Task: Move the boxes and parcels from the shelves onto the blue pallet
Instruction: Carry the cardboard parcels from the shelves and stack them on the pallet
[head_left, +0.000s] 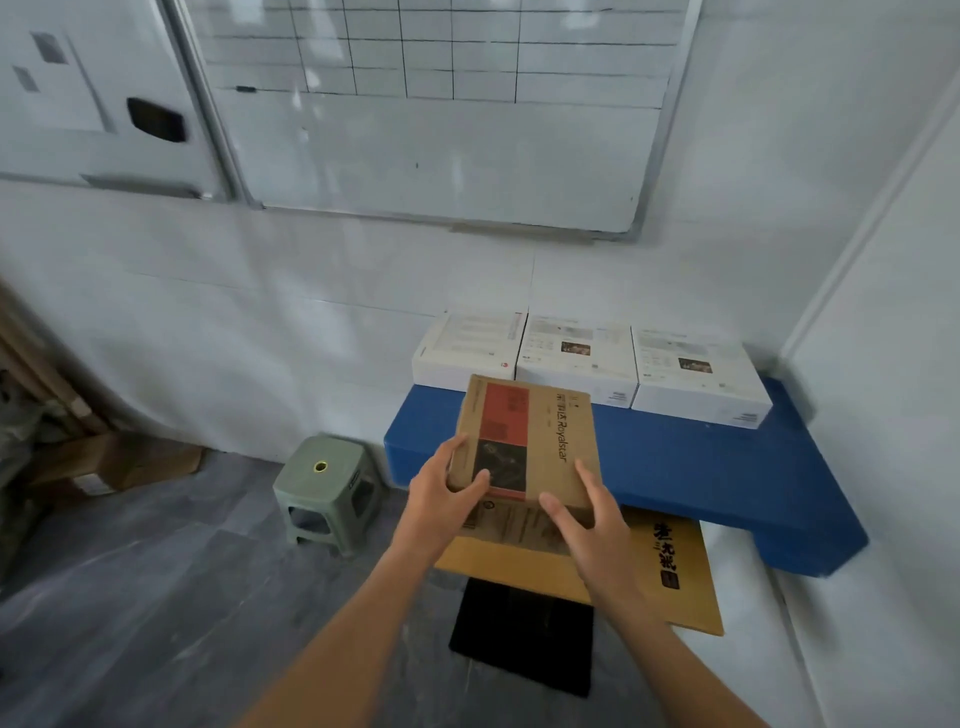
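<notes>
- Pallet (691, 467) first: the blue pallet sits against the wall with 3 white boxes (576, 361) in a row along its back edge, so we judge the bare front strip is our landing spot.
- Brown box (524, 441) next: we hold it above the pallet's front left, over a yellow parcel (670, 566) and a black item (524, 634); we should lower it flat, clear of the white row.
- Left hand (441, 499) and right hand (592, 525) last: both grip the box's near corners, fingers curled on its edges; we let go only once it rests.
</notes>
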